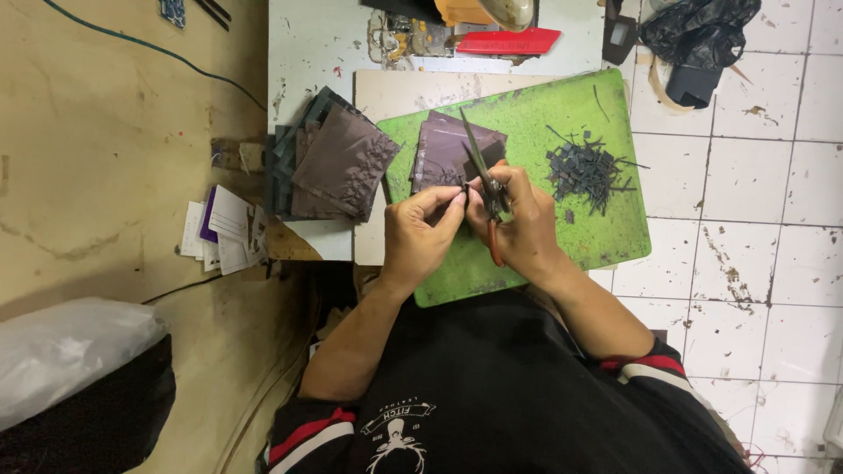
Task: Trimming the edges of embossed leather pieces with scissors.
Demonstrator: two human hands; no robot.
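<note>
My right hand (524,226) grips a pair of scissors (482,168) with red-orange handles, blades pointing away from me. My left hand (419,230) pinches a small dark piece (464,188) right at the blades. Both hands hover over a green cutting mat (606,237). A stack of dark brown leather-like sheets (442,151) lies on the mat just beyond the hands. To the right on the mat sits a pile of thin dark cut strips (587,169).
A larger stack of dark brown and green sheets (329,165) lies left of the mat. White and purple paper cards (221,230) rest further left. A black bag (698,39) and red tool (507,40) are at the far edge. White tiled floor lies on the right.
</note>
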